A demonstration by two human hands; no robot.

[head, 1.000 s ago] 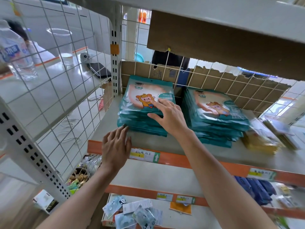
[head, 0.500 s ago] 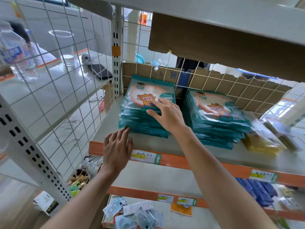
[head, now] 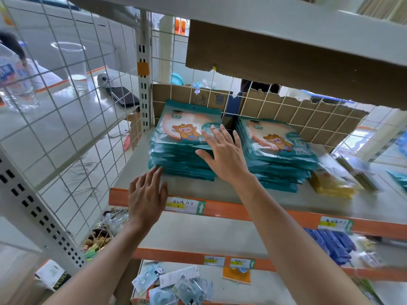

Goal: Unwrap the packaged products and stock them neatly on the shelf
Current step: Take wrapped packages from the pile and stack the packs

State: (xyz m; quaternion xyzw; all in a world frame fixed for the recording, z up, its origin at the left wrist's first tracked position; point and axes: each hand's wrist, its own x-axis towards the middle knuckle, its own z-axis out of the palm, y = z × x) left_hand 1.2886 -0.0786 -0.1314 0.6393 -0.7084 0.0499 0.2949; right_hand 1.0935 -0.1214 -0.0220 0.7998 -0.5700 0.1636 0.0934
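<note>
Neither grip clamps anything: the left grip (head: 146, 194), fingers straight, touches the front lower corner of the left stack of flat teal plastic packets (head: 176, 151), while the right grip (head: 222, 155), fingers spread, lies on its top. That stack sits on the grey shelf (head: 220, 191) with an orange front rail, just beside a second teal stack (head: 282, 157).

1. Front strip of the shelf board (head: 222, 191) is bare, so I've room there.
2. Left stack (head: 182, 155) and right stack (head: 279, 159) sit just beside each other, with a narrow gap between.
3. Wire grid (head: 259, 102) and cardboard (head: 319, 122) close the back.
4. Side panel (head: 92, 119) walls my left.
5. Upper shelf (head: 286, 25) is overhead, with open room above both stacks.
</note>
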